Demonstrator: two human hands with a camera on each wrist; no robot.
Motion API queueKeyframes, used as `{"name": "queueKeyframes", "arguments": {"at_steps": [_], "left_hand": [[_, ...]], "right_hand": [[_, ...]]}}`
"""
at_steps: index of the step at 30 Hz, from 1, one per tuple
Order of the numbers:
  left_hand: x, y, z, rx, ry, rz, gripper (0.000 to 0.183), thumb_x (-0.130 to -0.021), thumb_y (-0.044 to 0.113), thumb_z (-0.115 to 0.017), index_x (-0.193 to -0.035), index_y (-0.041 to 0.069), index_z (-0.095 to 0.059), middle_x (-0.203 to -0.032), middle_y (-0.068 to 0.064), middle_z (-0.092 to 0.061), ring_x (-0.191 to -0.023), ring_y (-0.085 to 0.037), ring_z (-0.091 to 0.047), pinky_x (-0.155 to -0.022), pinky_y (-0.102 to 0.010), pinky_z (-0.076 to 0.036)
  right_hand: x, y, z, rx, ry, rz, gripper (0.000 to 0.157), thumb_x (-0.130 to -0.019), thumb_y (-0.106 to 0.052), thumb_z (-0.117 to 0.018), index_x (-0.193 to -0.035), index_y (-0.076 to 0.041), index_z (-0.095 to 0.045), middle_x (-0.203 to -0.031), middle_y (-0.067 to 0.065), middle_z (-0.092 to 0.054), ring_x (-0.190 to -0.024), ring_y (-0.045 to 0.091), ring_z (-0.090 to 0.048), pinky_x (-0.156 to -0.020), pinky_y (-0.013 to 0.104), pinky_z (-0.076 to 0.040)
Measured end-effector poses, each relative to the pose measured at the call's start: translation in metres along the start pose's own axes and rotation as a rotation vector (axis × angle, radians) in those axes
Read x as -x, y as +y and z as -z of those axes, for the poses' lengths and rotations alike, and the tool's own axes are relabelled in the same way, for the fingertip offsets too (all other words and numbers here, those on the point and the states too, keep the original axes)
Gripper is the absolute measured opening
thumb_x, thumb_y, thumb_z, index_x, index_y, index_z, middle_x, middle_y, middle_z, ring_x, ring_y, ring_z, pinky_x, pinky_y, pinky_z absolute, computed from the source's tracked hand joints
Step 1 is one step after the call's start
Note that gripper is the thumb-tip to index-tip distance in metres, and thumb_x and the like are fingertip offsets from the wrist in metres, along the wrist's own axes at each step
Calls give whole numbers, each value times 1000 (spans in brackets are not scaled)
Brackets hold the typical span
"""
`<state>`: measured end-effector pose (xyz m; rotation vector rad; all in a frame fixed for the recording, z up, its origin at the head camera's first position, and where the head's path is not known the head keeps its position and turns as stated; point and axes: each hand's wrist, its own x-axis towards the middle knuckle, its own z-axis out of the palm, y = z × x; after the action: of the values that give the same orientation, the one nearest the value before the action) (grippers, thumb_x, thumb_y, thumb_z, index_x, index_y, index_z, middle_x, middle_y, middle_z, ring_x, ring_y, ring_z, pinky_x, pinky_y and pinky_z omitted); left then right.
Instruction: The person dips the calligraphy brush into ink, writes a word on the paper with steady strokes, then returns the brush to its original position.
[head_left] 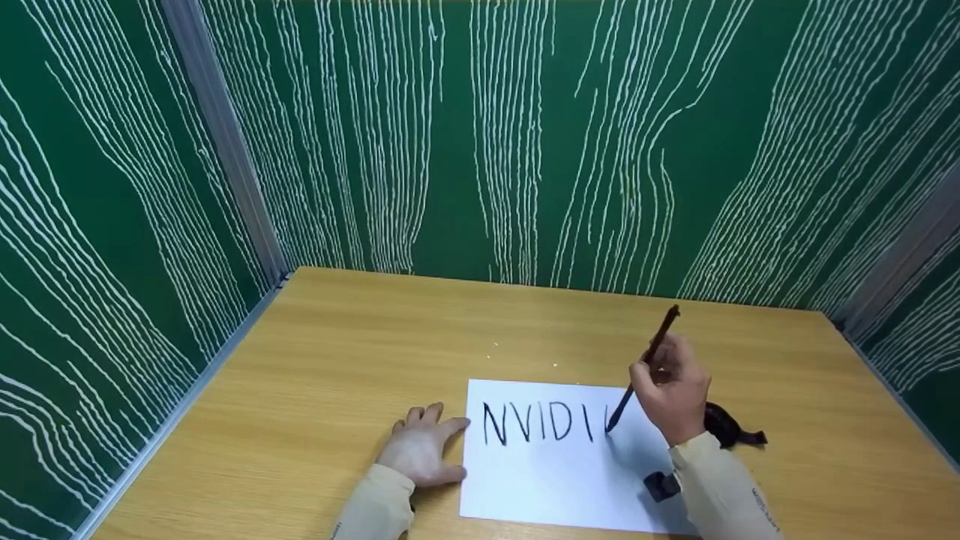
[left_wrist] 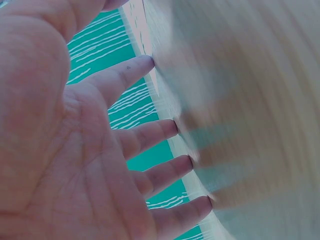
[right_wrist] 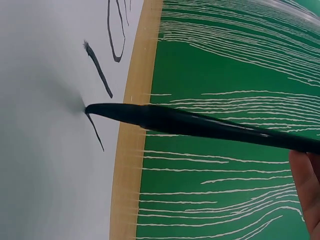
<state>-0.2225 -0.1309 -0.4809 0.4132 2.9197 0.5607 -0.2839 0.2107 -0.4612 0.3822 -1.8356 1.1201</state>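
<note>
A black brush pen (head_left: 651,351) is pinched in my right hand (head_left: 675,390), slanting up and to the right. Its dark bristle tip (right_wrist: 115,112) touches the white paper (head_left: 555,480) at the foot of a thin slanted stroke. Black letters reading "NVIDI" (head_left: 536,424) run along the upper part of the sheet, left of that stroke. At the paper's left edge my left hand (head_left: 424,450) rests with fingers spread, thumb and a fingertip at the border. In the left wrist view, the fingertips (left_wrist: 202,202) press on the wooden tabletop.
Beside my right wrist, on the wooden table (head_left: 337,337), lies a glossy black object (head_left: 724,426) with a narrow end, partly hidden. Small pale specks dot the wood behind the paper. Green panels (head_left: 450,150) with wavy white lines enclose the table's back and sides.
</note>
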Motion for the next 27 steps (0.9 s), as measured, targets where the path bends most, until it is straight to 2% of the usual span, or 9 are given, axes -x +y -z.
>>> {"name": "queueKeyframes", "arguments": {"at_steps": [5, 8, 13, 16, 19, 27], "left_hand": [[0, 0, 1, -13, -1, -6, 78, -78, 38, -80, -150, 17, -59, -158, -28, -47, -143, -52, -44, -115, -75, -38], [0, 0, 1, -12, -7, -5, 78, -79, 38, -80, -150, 17, -58, -158, -28, -47, -144, -52, -43, -115, -75, -37], [1, 0, 0, 3, -13, 1, 77, -79, 39, -80, -150, 17, -59, -159, -28, -46, -144, -52, -43, -116, -75, -36], [0, 1, 0, 9, -17, 5, 76, -80, 38, -80, -150, 17, -59, -160, -27, -45, -145, -52, -42, -116, -76, -35], [0, 1, 1, 11, -21, 11, 76, -80, 38, -81, -150, 18, -59, -160, -27, -45, -146, -51, -41, -117, -76, -35], [0, 1, 1, 6, -18, 11, 76, -80, 38, -81, -150, 18, -59, -159, -27, -45, -145, -51, -41, -117, -75, -35]], "right_hand": [[0, -1, 1, 2, -13, -14, 24, -78, 15, -63, -100, 6, -64, -73, 14, -66, -66, -8, -53, -61, 5, -47], [0, -2, 1, 1, -5, -41, 23, -79, 14, -63, -100, 7, -64, -74, 8, -66, -66, -7, -54, -62, 5, -48], [-4, -1, 4, -9, 109, -113, 19, -82, 13, -60, -102, 10, -62, -80, -14, -63, -68, -9, -56, -65, 4, -49], [-7, 4, 4, -12, 166, -125, 19, -84, 13, -58, -103, 13, -60, -80, -22, -60, -68, -11, -57, -66, 3, -48], [-7, 11, 3, 2, 172, -124, 21, -85, 14, -56, -105, 14, -58, -79, -22, -58, -70, -12, -57, -66, 2, -48], [-1, 14, 0, 36, 122, -155, 23, -85, 14, -60, -108, 9, -59, -80, -19, -59, -73, -11, -57, -69, 1, -48]]}}
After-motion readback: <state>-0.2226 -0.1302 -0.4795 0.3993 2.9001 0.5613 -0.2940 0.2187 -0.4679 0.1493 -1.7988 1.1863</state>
